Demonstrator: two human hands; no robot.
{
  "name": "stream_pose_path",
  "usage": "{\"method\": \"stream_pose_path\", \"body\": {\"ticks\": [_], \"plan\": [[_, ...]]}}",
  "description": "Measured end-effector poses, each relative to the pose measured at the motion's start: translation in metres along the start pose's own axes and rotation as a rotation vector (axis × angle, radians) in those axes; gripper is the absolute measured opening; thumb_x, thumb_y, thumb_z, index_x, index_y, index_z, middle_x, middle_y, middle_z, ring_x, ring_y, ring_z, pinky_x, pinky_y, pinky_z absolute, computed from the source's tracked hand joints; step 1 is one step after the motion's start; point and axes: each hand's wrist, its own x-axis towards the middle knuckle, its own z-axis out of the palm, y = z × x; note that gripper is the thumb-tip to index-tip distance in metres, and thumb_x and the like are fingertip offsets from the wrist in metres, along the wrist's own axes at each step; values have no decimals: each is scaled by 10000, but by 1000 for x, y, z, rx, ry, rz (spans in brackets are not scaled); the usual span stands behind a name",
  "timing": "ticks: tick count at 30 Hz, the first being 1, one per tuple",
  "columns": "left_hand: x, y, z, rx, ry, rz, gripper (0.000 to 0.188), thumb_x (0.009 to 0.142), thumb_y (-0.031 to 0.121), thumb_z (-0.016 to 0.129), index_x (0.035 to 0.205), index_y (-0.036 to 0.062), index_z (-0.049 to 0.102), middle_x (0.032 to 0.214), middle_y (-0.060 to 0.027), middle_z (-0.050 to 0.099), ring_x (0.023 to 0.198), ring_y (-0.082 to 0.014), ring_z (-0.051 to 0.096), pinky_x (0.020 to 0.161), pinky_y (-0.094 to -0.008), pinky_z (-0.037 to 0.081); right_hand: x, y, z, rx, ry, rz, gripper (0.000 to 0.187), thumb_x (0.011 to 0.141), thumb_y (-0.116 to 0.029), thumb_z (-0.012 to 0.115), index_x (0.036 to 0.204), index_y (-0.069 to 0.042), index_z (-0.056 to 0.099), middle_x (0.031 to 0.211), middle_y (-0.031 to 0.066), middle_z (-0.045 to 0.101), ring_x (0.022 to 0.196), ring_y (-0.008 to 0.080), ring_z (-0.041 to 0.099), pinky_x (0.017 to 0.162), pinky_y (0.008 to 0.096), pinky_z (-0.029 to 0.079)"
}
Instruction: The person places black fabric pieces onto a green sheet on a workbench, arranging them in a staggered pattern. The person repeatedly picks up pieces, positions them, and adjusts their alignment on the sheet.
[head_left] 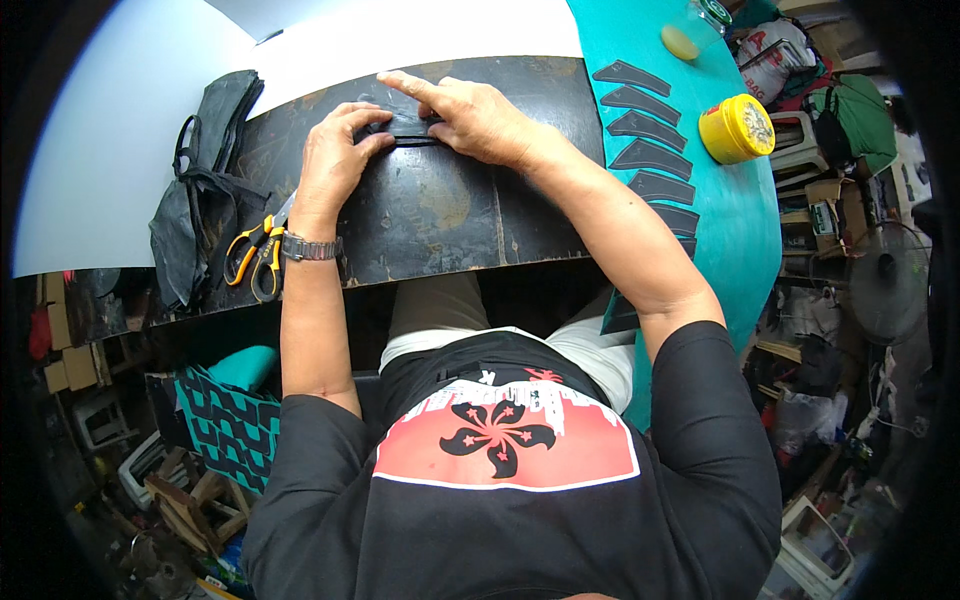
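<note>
A thin, shiny black piece of sheet material [408,122] lies on the dark worktop, with a folded or layered near edge. Its left end is between the thumb and fingers of my left hand [336,150], which wears a metal-banded watch. My right hand [480,122] grips the other end, thumb and curled fingers together, while its index finger points out to the left above the piece. Both hands partly cover the piece, so its full outline is hidden. Beside my left wrist rest yellow-and-black-handled scissors [262,250].
Left of the scissors are stacked black pieces with straps [205,190]. On the green surface [735,225] at right, several curved black pieces [650,155] lie in a row near a yellow tub [735,130] and a glass jar [695,32]. The dark worktop [440,225] ends before my lap.
</note>
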Motion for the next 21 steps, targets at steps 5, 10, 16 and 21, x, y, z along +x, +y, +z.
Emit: {"method": "stream_pose_path", "body": {"ticks": [5,10,16,21], "plan": [[7,-15,-1,-73,-42,30,287,828,186,801,1108,123,784,1168,-68,729,1057,-251,700,929,-352,542,-1,2,4,2,40,-16,868,861,-71,739,1589,-280,316,1020,144,702,957,327,686,894,442,573],[16,-18,1,-126,-47,-27,275,836,188,800,1097,106,770,1071,-78,723,988,-262,692,885,-374,544,9,-3,6,63,86,41,800,878,-59,692,1578,-227,342,942,184,726,878,346,721,845,459,585],[12,-11,23,60,137,123,651,800,237,837,1380,130,561,1250,-144,631,1190,-353,579,998,-430,483,9,-13,13,-52,204,3,772,871,-26,632,1568,-216,359,957,180,734,838,358,729,780,439,607],[11,-2,21,168,157,-6,904,734,290,882,1506,150,434,1439,-148,502,1317,-374,498,1091,-494,420,7,10,-22,27,556,206,695,859,-35,599,1516,-168,415,971,180,734,838,375,720,805,446,584]]}}
